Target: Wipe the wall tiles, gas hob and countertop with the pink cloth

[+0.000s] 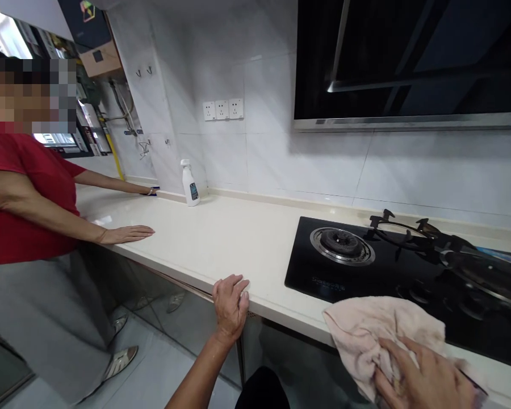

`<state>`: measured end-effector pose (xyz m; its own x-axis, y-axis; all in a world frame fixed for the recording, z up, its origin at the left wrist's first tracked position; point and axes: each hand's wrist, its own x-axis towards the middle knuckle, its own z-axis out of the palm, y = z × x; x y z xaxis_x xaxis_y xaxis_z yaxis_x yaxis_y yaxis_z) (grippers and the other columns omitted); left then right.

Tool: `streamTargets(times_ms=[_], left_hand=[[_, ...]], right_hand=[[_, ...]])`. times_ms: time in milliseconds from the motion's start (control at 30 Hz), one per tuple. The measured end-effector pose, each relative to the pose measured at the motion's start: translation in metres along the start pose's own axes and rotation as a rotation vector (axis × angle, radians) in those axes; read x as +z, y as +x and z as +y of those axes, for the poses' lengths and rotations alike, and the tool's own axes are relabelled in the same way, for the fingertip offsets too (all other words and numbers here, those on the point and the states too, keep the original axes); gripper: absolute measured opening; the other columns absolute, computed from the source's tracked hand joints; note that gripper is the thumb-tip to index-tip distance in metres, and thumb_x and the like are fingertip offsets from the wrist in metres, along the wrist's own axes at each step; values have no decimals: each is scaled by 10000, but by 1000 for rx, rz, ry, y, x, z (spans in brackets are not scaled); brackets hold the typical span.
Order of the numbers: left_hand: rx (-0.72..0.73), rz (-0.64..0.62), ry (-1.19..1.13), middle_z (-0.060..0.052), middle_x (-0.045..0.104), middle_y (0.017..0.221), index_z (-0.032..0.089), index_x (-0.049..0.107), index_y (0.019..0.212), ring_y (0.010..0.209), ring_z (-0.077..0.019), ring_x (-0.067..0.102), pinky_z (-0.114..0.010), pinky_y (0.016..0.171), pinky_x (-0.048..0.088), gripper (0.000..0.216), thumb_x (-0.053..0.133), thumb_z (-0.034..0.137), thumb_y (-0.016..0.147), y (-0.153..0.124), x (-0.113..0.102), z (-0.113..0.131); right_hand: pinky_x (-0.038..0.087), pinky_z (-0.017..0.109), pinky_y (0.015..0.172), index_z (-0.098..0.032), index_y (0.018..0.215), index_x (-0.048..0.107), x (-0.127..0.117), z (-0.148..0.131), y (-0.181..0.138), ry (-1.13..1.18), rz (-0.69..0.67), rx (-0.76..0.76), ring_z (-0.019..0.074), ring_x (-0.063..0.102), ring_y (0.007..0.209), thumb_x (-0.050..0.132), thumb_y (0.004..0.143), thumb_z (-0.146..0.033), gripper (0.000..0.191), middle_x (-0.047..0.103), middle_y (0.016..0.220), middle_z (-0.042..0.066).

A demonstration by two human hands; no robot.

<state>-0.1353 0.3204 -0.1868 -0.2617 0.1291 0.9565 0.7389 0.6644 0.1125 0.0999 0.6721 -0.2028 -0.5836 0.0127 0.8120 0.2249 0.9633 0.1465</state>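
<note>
My left hand [231, 304] rests on the front edge of the white countertop [234, 233], fingers lying over the rim and holding nothing. At the lower right, my right hand [426, 375] grips a pale pink cloth [383, 324]. The cloth is bunched under the fingers and spreads over the front edge of the black gas stove [300, 267] and the counter. On the stove's left side a round burner [342, 244] is bare of its pan support. A black pan support [402, 236] sits tilted towards the back of the stove.
A white spray bottle [190, 184] stands by the wall. At left, a person in a red top [29, 193] leans over the counter, one hand [128, 234] flat near its edge, the other by a dark blue item [154, 191]. A dark range hood [409, 68] hangs above the stove.
</note>
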Motion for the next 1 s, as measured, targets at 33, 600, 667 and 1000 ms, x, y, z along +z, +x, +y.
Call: streamTargets(times_ms=[33, 600, 667, 1000], left_hand=[[-1, -1, -4, -100, 712, 1199, 208, 704, 1157, 1186, -260, 619, -471, 1099, 354, 270, 460, 239, 1047, 0, 0, 0], [-11, -39, -23, -88, 722, 1223, 227, 711, 1197, 1228, -253, 610, -468, 1135, 322, 302, 446, 255, 1055, -6, -1, -1], [-8, -41, -22, -86, 721, 1229, 230, 708, 1204, 1236, -247, 605, -466, 1141, 316, 300, 448, 253, 1057, -7, -1, -2], [-182, -126, -139, -98, 680, 1305, 233, 631, 1298, 1286, -250, 581, -549, 1192, 331, 309, 422, 284, 1077, -2, -11, 4]], right_hand=[[429, 580, 838, -271, 1159, 716, -1, -12, 7, 8, -11, -13, 399, 595, 1015, 529, 920, -437, 346, 652, 1166, 144], [352, 483, 901, -341, 1247, 681, -9, -173, 122, 201, -414, -159, 324, 508, 1051, 808, 812, -430, 461, 616, 1153, 64], [348, 504, 938, -323, 1269, 667, -9, -187, 132, 227, -444, -197, 332, 502, 1073, 803, 826, -422, 474, 609, 1166, 74], [331, 597, 1040, -258, 1285, 629, -5, -202, 138, 327, -337, -273, 365, 478, 1107, 748, 852, -325, 455, 580, 1188, 116]])
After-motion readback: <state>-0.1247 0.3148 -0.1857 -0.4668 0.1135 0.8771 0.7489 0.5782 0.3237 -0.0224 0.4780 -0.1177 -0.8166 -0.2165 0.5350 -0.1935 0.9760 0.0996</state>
